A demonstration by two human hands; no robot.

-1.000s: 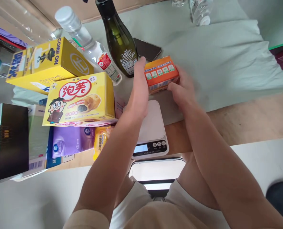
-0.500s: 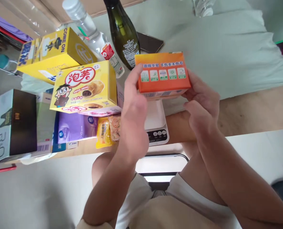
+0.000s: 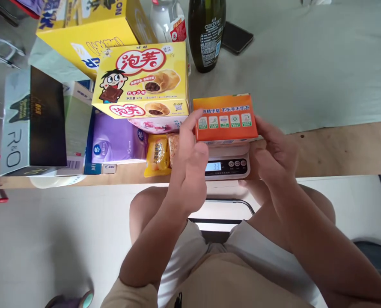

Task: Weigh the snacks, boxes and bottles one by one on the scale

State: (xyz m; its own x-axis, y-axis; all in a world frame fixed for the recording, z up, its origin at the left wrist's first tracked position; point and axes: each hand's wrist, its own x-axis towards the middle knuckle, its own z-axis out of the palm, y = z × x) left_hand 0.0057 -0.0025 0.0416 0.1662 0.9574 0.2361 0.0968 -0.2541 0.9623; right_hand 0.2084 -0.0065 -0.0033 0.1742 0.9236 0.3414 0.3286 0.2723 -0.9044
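Note:
An orange soap box (image 3: 224,122) with Chinese print is over a white digital kitchen scale (image 3: 246,169), low against its plate. My left hand (image 3: 190,171) has its fingers at the box's left side, thumb raised towards me. At the right end, my right hand (image 3: 275,149) grips the box with bent fingers. The scale's lit display reads about 33, its left part hidden behind my left hand. A small yellow food packet (image 3: 158,155) and a clear-wrapped snack (image 3: 174,147) lie just left of my left hand.
To the left stand a yellow puff-snack box (image 3: 142,81), a larger yellow carton (image 3: 94,38), a purple tissue pack (image 3: 116,139) and a black box (image 3: 46,119). Behind are a clear bottle (image 3: 168,21), a dark green bottle (image 3: 207,36) and a phone (image 3: 237,37). The wooden table edge (image 3: 338,149) runs in front.
Both hands have brought the soap box down and towards me, onto or just above the scale. The scale's display now shows. My view has tilted, so the goods appear shifted rightward.

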